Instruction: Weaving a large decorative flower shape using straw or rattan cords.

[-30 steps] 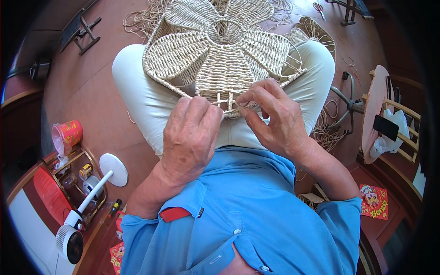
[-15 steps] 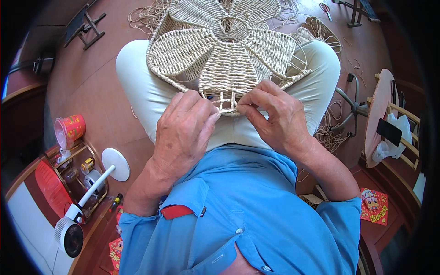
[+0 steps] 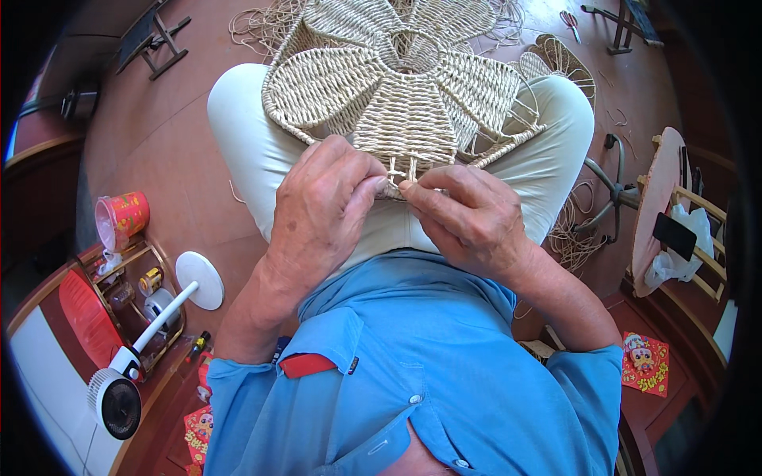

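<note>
A flower-shaped woven basket [image 3: 405, 119] of pale twisted straw cord rests across my lap, its petals fanned round a ring-shaped centre. On the petal nearest me, short upright cord strands [image 3: 412, 166] cross an open gap above the rim. My left hand [image 3: 321, 202] is closed, thumb and forefinger pinching cord at the left of this gap. Just to its right, my right hand [image 3: 468, 213] pinches cord at the same near edge. The fingertips almost meet, and they cover the rim and the exact bit of cord between them.
Loose cord [image 3: 258, 28] lies in tangles on the floor behind the basket, with more beside the metal chair base [image 3: 615, 194]. Scissors [image 3: 570, 24] and a smaller woven piece [image 3: 559, 59] lie far right. At left stand a red bucket [image 3: 121, 218] and a white fan [image 3: 117, 403].
The basket has shifted slightly right in view. My left hand has moved up and over the gap's left side; my right hand has come a little lower and closer to it.
</note>
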Available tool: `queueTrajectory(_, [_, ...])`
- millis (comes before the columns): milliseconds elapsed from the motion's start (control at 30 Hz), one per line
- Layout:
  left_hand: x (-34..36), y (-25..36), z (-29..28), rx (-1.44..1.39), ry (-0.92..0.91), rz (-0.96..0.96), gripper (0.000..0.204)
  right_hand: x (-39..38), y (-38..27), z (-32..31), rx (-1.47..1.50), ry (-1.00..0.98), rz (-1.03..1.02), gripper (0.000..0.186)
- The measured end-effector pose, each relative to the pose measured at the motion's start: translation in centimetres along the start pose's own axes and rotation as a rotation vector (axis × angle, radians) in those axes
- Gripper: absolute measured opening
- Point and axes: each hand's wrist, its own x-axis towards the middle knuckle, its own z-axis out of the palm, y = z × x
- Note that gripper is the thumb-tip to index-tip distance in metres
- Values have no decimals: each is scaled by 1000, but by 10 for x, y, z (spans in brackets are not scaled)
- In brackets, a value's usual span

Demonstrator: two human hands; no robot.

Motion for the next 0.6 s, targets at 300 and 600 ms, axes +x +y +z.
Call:
queueTrajectory(300, [13,-8,9,-13,14,72,8,-2,-1,-4,-165,-68,-90,39])
queueTrajectory(600, [10,-9,6,-199,15,-96,6,6,-6,-1,-41,-59,-21,37])
